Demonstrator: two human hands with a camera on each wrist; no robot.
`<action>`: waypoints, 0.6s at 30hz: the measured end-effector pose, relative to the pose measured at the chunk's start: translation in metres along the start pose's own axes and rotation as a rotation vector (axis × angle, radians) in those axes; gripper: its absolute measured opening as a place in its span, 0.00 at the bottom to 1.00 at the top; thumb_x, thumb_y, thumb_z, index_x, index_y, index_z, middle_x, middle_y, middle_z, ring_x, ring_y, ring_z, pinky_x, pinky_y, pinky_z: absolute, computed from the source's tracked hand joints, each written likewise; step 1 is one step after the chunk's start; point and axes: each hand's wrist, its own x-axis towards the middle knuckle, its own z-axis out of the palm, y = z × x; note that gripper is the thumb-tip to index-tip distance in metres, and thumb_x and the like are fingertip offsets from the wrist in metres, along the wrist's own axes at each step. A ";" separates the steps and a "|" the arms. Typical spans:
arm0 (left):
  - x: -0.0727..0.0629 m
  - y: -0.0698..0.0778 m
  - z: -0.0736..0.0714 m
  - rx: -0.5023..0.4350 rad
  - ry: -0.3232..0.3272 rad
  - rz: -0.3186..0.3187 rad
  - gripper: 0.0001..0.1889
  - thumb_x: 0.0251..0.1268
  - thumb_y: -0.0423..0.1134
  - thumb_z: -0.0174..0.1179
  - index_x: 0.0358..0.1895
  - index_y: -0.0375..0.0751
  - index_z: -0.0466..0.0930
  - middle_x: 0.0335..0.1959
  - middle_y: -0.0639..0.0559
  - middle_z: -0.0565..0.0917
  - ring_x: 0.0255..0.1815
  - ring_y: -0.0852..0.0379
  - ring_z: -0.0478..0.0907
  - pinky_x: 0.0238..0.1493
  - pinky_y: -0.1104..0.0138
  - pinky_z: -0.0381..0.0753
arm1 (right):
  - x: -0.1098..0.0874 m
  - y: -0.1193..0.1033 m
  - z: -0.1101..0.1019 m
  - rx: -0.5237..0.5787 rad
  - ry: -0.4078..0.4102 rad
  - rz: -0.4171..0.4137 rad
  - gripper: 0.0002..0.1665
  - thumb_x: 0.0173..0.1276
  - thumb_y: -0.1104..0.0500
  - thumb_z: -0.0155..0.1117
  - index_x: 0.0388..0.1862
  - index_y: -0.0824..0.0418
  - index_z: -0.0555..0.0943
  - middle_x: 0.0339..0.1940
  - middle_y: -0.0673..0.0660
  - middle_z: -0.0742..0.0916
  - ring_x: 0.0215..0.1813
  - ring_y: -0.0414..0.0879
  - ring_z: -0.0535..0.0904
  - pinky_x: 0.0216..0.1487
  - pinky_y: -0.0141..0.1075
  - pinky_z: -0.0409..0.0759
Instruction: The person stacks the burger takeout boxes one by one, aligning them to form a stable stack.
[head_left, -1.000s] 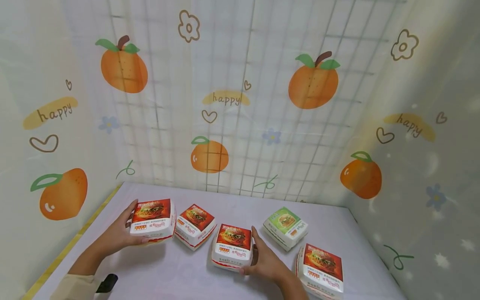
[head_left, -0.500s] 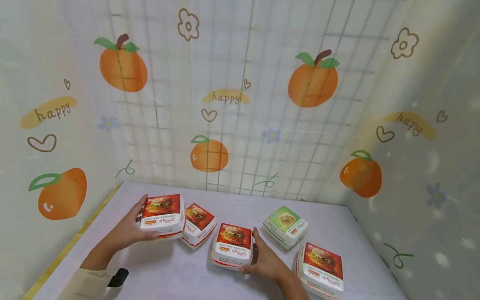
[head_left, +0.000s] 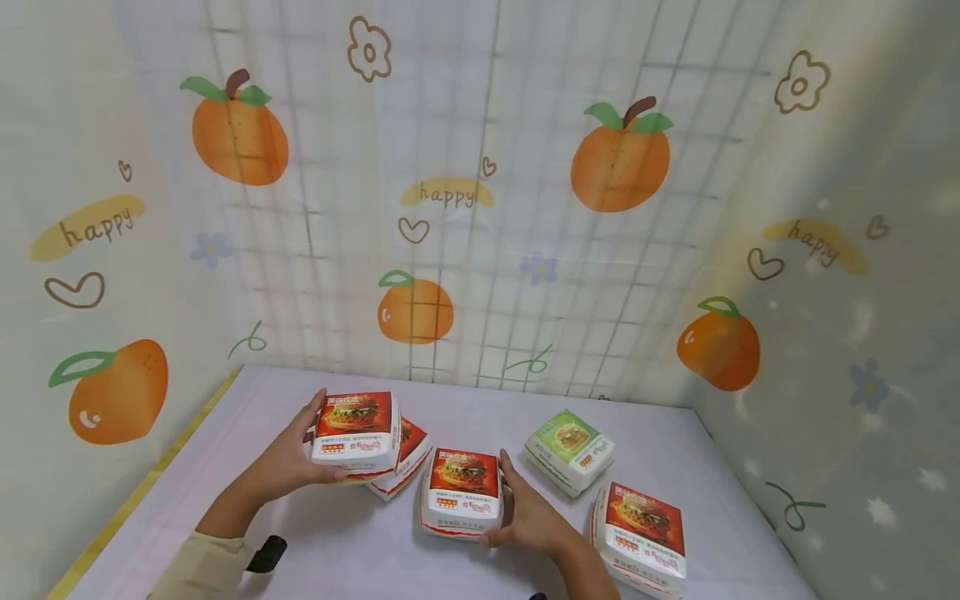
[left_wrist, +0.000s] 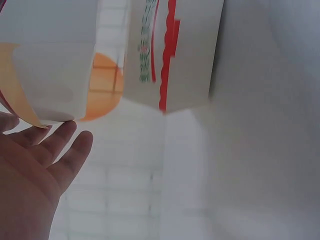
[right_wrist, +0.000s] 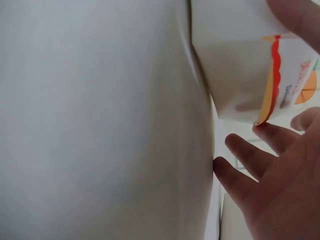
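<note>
My left hand holds a red-topped burger box by its left side, thumb at the front and fingers behind. Its shadow falls on the table below, and its underside shows in the left wrist view. A second red-topped burger box sits turned at an angle behind it, partly hidden. My right hand grips the right side of a middle burger box, thumb at the front corner. In the right wrist view, fingertips of the right hand meet the edge of that box, which stands on the table.
A green-topped burger box sits turned at an angle at the back right. Another red-topped burger box stands nearer, right of my right forearm. A curtain printed with oranges hangs behind the white table, before a wire grid.
My left hand has carried its burger box to the right, so it now overlaps the angled red box in the head view. My right hand and the middle box have stayed in place.
</note>
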 end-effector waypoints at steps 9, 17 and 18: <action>0.004 0.006 0.019 0.044 -0.013 -0.014 0.70 0.32 0.58 0.80 0.79 0.54 0.39 0.76 0.41 0.52 0.68 0.33 0.59 0.54 0.45 0.76 | -0.003 -0.004 0.002 0.006 0.006 0.016 0.84 0.34 0.41 0.85 0.81 0.52 0.37 0.72 0.70 0.64 0.71 0.65 0.60 0.69 0.62 0.50; 0.006 0.013 0.026 0.022 -0.010 -0.012 0.70 0.30 0.58 0.80 0.79 0.56 0.40 0.75 0.44 0.54 0.68 0.36 0.59 0.52 0.48 0.78 | -0.003 -0.003 0.003 0.006 0.011 0.013 0.84 0.35 0.41 0.85 0.81 0.54 0.38 0.73 0.70 0.64 0.71 0.65 0.61 0.69 0.62 0.51; 0.006 0.014 0.027 0.020 -0.010 -0.013 0.70 0.30 0.58 0.80 0.79 0.57 0.40 0.75 0.45 0.55 0.68 0.37 0.60 0.52 0.48 0.78 | -0.002 -0.002 0.003 0.006 0.011 0.011 0.84 0.35 0.41 0.85 0.81 0.54 0.38 0.73 0.70 0.64 0.71 0.65 0.61 0.69 0.62 0.51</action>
